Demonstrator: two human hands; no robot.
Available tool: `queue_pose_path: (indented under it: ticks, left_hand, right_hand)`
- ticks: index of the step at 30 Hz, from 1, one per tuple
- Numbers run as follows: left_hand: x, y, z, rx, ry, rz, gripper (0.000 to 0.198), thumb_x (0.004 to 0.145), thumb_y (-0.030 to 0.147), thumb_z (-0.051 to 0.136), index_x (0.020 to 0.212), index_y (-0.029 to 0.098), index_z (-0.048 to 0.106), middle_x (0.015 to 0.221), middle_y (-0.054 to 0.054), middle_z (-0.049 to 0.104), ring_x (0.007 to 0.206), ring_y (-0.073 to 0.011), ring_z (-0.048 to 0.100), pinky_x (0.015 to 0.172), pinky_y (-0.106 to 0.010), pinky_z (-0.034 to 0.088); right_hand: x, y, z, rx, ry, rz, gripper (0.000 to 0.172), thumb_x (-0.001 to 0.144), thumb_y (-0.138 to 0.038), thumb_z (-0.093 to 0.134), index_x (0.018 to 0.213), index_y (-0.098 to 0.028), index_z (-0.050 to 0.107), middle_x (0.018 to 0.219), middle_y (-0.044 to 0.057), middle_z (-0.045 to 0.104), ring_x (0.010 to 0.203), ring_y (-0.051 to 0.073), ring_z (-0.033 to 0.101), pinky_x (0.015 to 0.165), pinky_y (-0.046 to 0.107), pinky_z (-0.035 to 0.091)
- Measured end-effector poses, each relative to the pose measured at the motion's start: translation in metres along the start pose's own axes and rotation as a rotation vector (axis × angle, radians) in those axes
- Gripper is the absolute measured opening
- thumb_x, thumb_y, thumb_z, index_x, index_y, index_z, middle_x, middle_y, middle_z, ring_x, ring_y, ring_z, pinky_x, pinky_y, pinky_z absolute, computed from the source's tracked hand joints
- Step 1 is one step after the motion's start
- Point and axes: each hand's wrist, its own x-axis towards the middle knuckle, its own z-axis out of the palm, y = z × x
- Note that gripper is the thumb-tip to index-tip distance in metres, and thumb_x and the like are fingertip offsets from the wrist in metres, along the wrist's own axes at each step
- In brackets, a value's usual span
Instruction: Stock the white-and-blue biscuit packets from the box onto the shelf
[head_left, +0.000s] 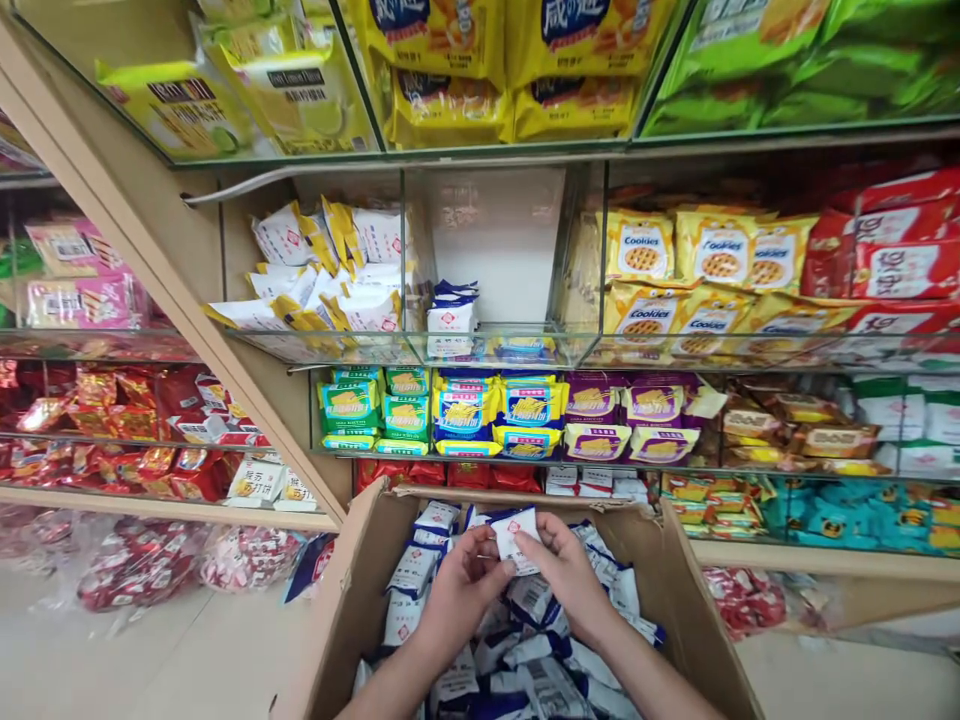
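An open cardboard box (345,600) sits below me, filled with several small white-and-blue snack packets (412,570). Both my hands are over the box. My left hand (457,590) and my right hand (566,570) are closed together on one white-and-blue packet (514,535), held just above the pile. On the glass shelf (360,350) straight ahead stands a short stack of the same white-and-blue packets (452,315), with bare glass to its right.
Glass shelves hold white-and-yellow packets (330,270), yellow cookie bags (705,270), red packs (892,250), and green, blue and purple cracker packs (495,410) below. A slanted wooden divider (150,250) runs at left. Bagged red sweets (142,565) lie on the floor.
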Motion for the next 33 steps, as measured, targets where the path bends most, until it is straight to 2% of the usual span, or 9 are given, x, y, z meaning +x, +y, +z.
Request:
queue_pose_path:
  ticks: [5, 11, 13, 16, 20, 23, 27, 30, 33]
  left_hand:
    - [-0.002, -0.012, -0.001, 0.02, -0.042, 0.012, 0.037, 0.063, 0.029, 0.07, 0.092, 0.018, 0.049, 0.072, 0.004, 0.052, 0.069, -0.0086, 0.049, 0.065, -0.023, 0.039]
    - [-0.012, -0.014, 0.004, 0.062, -0.118, -0.138, 0.042, 0.067, 0.039, 0.064, 0.099, 0.018, 0.046, 0.066, 0.005, 0.054, 0.055, -0.0093, 0.054, 0.048, -0.021, 0.038]
    - [-0.013, -0.017, 0.002, 0.077, -0.088, -0.143, 0.045, 0.064, 0.04, 0.066, 0.098, 0.017, 0.047, 0.061, 0.006, 0.052, 0.049, -0.0076, 0.051, 0.047, -0.021, 0.038]
    - [-0.014, -0.026, -0.002, 0.042, -0.026, -0.119, 0.05, 0.06, 0.041, 0.069, 0.099, 0.018, 0.048, 0.065, 0.005, 0.052, 0.053, -0.0074, 0.048, 0.049, -0.023, 0.043]
    - [-0.014, -0.033, -0.011, 0.008, -0.043, -0.067, 0.05, 0.061, 0.042, 0.069, 0.101, 0.02, 0.049, 0.071, 0.003, 0.053, 0.057, -0.0083, 0.047, 0.045, -0.021, 0.043]
    - [-0.015, -0.03, -0.018, 0.072, 0.001, -0.031, 0.048, 0.065, 0.048, 0.063, 0.102, 0.02, 0.05, 0.071, 0.003, 0.05, 0.051, -0.0062, 0.042, 0.037, -0.018, 0.037]
    - [-0.016, -0.026, -0.026, 0.097, 0.086, -0.039, 0.044, 0.065, 0.056, 0.058, 0.087, 0.018, 0.052, 0.064, 0.005, 0.047, 0.051, -0.0053, 0.039, 0.041, -0.017, 0.036]
    - [-0.016, -0.033, -0.03, 0.127, 0.078, -0.087, 0.053, 0.055, 0.062, 0.061, 0.083, 0.018, 0.051, 0.061, 0.006, 0.043, 0.052, -0.0061, 0.038, 0.044, -0.019, 0.038]
    - [-0.014, -0.05, -0.035, 0.175, 0.062, -0.119, 0.059, 0.05, 0.067, 0.06, 0.08, 0.018, 0.05, 0.06, 0.007, 0.041, 0.048, -0.0056, 0.036, 0.045, -0.022, 0.036]
  right_hand:
    - [0.008, 0.011, -0.006, -0.281, 0.164, -0.092, 0.031, 0.075, -0.047, 0.048, 0.065, -0.018, 0.048, 0.051, -0.006, 0.041, 0.049, 0.009, 0.036, 0.046, 0.021, 0.029]
    - [0.008, 0.024, -0.01, -0.394, 0.233, -0.102, 0.036, 0.077, -0.049, 0.043, 0.057, -0.019, 0.042, 0.051, -0.005, 0.037, 0.051, 0.01, 0.034, 0.048, 0.023, 0.029]
    - [0.005, 0.029, -0.011, -0.393, 0.249, -0.08, 0.038, 0.077, -0.051, 0.043, 0.055, -0.019, 0.04, 0.05, -0.005, 0.035, 0.05, 0.01, 0.034, 0.048, 0.023, 0.029]
    - [0.0, 0.035, -0.014, -0.346, 0.165, -0.079, 0.037, 0.075, -0.051, 0.046, 0.058, -0.018, 0.045, 0.051, -0.004, 0.041, 0.049, 0.01, 0.037, 0.047, 0.023, 0.031]
    - [-0.009, 0.024, -0.016, -0.334, -0.083, -0.045, 0.035, 0.071, -0.049, 0.053, 0.086, -0.017, 0.058, 0.064, 0.001, 0.06, 0.055, 0.014, 0.052, 0.051, 0.025, 0.04]
    - [-0.021, -0.016, -0.016, -0.496, -0.066, -0.122, 0.033, 0.071, -0.046, 0.055, 0.089, -0.02, 0.061, 0.075, 0.004, 0.066, 0.065, 0.017, 0.059, 0.056, 0.025, 0.046]
    - [-0.025, -0.119, -0.008, -0.632, 0.118, -0.569, 0.03, 0.071, -0.041, 0.058, 0.097, -0.025, 0.061, 0.094, 0.004, 0.067, 0.077, 0.018, 0.061, 0.064, 0.025, 0.05]
    - [0.0, -0.203, 0.013, -0.718, 0.238, -0.959, 0.03, 0.073, -0.036, 0.059, 0.101, -0.025, 0.059, 0.097, 0.004, 0.065, 0.081, 0.017, 0.06, 0.071, 0.027, 0.048]
    - [0.048, -0.257, 0.043, -0.897, 0.207, -1.06, 0.026, 0.074, -0.033, 0.057, 0.098, -0.021, 0.06, 0.096, 0.005, 0.062, 0.083, 0.017, 0.058, 0.073, 0.03, 0.046]
